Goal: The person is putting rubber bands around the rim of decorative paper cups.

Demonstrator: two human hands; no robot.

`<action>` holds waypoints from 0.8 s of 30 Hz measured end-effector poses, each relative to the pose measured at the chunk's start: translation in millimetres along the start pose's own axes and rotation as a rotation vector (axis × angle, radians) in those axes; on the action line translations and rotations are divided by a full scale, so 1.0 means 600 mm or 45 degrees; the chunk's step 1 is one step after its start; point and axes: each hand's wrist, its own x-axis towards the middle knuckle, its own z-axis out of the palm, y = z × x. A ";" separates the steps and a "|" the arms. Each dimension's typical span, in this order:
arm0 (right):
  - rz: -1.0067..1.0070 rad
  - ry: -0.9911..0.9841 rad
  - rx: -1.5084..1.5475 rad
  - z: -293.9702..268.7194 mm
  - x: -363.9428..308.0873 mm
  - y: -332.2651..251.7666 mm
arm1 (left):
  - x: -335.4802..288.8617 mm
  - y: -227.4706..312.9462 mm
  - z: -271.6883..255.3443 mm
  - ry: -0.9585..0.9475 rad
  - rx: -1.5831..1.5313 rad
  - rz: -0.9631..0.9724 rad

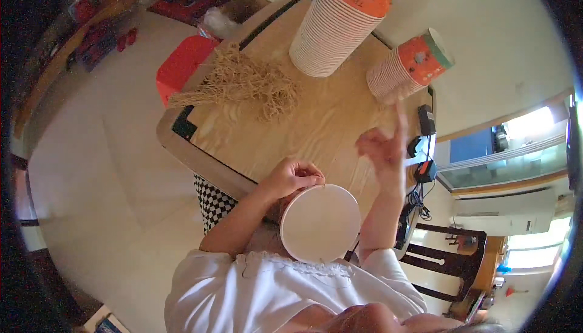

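A round white paper tub [320, 224] is close to my body, its wide pale face turned up. My left hand [294, 178] is closed at its far rim, thumb and fingers pinched together there. Something thin and brown seems to show at the fingertips, too small to name. My right hand [384, 148] is raised over the table to the right, apart from the tub. Its index finger points away from me and the other fingers are loosely bent, with nothing seen in them. Beyond it is a shorter stack of printed paper tubs [398, 73].
A tall stack of paper tubs [337, 29] stands at the table's far side. Dry tan straw-like strands [243, 84] lie spread on the wooden table [291, 132]. Black adapters [426, 120] and cables [418, 202] line the right edge. A red plastic stool or bin [185, 66] is beyond the left edge.
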 end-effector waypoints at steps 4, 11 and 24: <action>-0.206 0.032 -0.089 0.008 0.031 -0.063 | -0.006 0.009 -0.003 0.022 0.057 0.074; 0.410 -0.607 -0.215 -0.025 -0.014 0.088 | -0.008 0.013 0.009 0.135 0.295 0.273; 0.753 -0.622 0.020 -0.020 -0.058 0.121 | -0.003 0.002 0.015 0.136 0.318 0.333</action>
